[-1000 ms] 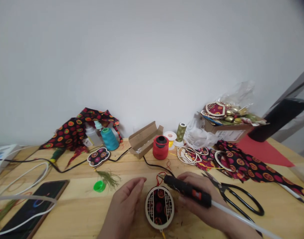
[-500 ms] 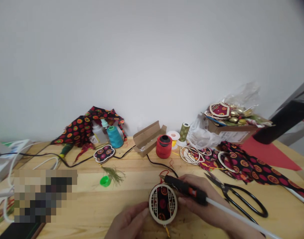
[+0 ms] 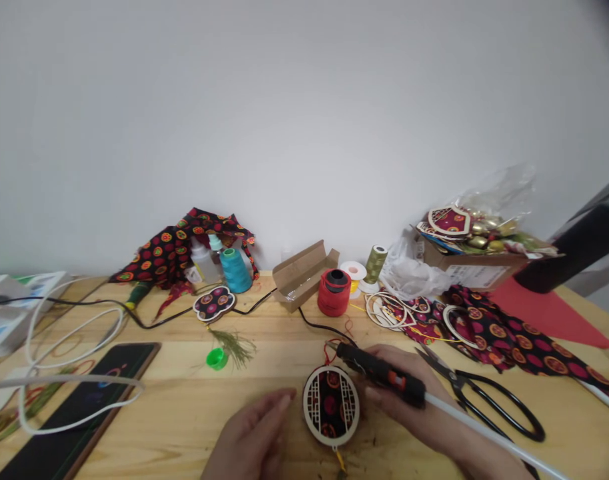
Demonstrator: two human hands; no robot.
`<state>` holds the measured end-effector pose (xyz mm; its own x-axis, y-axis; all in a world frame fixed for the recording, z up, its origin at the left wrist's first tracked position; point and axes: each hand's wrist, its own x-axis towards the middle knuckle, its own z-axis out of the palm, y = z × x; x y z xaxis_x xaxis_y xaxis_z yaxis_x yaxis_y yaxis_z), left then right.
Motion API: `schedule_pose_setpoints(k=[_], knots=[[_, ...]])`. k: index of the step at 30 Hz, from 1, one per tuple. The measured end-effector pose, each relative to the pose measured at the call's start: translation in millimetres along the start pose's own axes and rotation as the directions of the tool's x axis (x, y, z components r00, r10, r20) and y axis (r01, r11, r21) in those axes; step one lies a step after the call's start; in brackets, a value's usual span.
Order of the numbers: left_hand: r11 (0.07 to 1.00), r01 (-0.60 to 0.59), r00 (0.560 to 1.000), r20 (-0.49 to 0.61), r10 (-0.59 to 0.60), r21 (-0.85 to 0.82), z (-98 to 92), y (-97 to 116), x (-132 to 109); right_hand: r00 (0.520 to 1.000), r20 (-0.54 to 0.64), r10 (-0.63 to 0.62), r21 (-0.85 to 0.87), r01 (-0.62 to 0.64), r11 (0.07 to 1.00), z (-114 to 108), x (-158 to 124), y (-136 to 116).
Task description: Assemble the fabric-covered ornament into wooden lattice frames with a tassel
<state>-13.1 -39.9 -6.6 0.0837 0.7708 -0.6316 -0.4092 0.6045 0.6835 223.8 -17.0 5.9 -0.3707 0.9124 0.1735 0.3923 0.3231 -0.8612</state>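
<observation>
My right hand (image 3: 402, 393) grips a black hot glue gun (image 3: 379, 373), its tip pointing left and a long white glue stick (image 3: 479, 423) trailing from its back. Just below the tip lies a round ornament (image 3: 330, 405) with a pale lattice frame over dark patterned fabric. A red cord (image 3: 328, 350) loops from its top and a yellow one (image 3: 340, 459) hangs at the bottom. To the ornament's left, my left hand (image 3: 254, 433) rests with loosely stretched fingers, holding nothing and slightly apart from the ornament.
Black-handled scissors (image 3: 484, 393) lie right of my right hand. Behind are a red thread spool (image 3: 333, 293), an open cardboard box (image 3: 304, 277) and fabric-covered frames (image 3: 389, 311). On the left are a flower-shaped ornament (image 3: 214, 304), a green cap (image 3: 216, 359) and a phone (image 3: 84, 413) under a white cable.
My left fingers have come off the ornament's left edge and now sit a little away from it. The glue gun stays in my right hand; the whole view has shifted slightly.
</observation>
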Motion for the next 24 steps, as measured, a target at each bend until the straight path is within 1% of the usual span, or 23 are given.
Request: schedule_pose_setpoints(k=[2, 4, 7, 8, 10, 12, 15, 19, 22, 24], knots=[[0.997, 0.05, 0.998, -0.031, -0.052, -0.062, 0.4, 11.2, 1.9, 0.999, -0.017, -0.027, -0.002, 0.027, 1.0, -2.3, 0.0, -4.4], [0.984, 0.044, 0.998, -0.047, -0.053, -0.17, 6.0, 24.6, 5.5, 0.999, 0.002, -0.036, -0.014, 0.036, 0.999, -5.2, -0.4, -10.5], [0.96, 0.062, 0.998, 0.024, -0.058, -0.273, 21.8, 44.4, 12.4, 0.997, 0.081, -0.008, -0.078, 0.015, 0.997, -11.1, -0.9, -20.0], [0.952, 0.056, 0.998, 0.04, -0.046, -0.302, 27.5, 49.6, 14.8, 0.995, 0.102, 0.004, -0.113, 0.007, 0.994, -13.3, -1.1, -22.3], [0.923, 0.043, 0.994, 0.107, -0.002, -0.383, 36.7, 56.1, 19.7, 0.991, 0.128, 0.028, -0.177, -0.005, 0.984, -17.3, -1.5, -24.2], [0.888, 0.032, 0.987, 0.157, 0.045, -0.458, 41.4, 56.6, 25.0, 0.991, 0.131, 0.04, -0.202, -0.013, 0.979, -19.5, -2.1, -21.9], [0.867, 0.03, 0.983, 0.171, 0.064, -0.498, 40.5, 49.8, 33.3, 0.994, 0.105, 0.019, -0.182, 0.001, 0.983, -18.8, -3.8, -13.7], [0.881, 0.028, 0.985, 0.163, 0.056, -0.473, 33.5, 44.1, 40.5, 0.998, 0.069, 0.011, -0.169, 0.001, 0.986, -15.9, -7.3, -5.9], [0.901, 0.084, 0.98, 0.198, 0.001, -0.425, 29.1, 45.9, 41.1, 0.997, 0.062, 0.034, -0.197, -0.021, 0.98, -15.3, -9.1, -5.7], [0.928, 0.081, 0.974, 0.226, 0.003, -0.363, 26.9, 47.1, 39.9, 0.997, 0.07, 0.033, -0.218, -0.018, 0.976, -15.0, -9.7, -6.2]])
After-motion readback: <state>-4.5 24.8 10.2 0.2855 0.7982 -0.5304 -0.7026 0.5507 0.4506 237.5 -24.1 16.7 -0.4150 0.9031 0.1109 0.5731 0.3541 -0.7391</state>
